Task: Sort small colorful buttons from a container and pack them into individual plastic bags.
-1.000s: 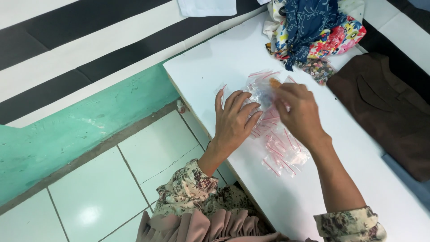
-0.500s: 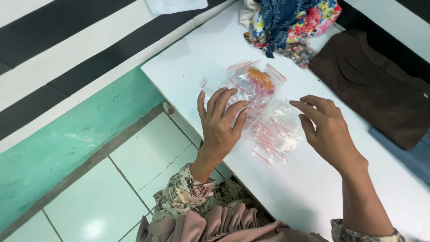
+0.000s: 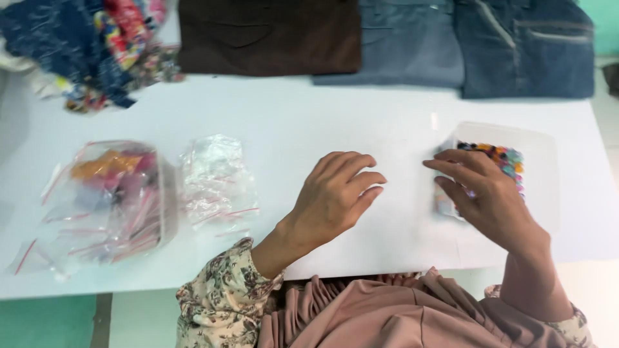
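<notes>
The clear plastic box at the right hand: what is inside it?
Inside the clear plastic box lie small multicoloured beads along its far side. The right hand covers the near left part, so what lies there cannot be seen.

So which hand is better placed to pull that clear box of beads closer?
The right hand, probably: its fingers already lie on the near left corner of the clear box holding the coloured beads. The left hand rests on bare table, apart from the box.

Cream floral sleeves (image 3: 222, 299) over a pleated dusty-pink garment (image 3: 400, 316).
</notes>
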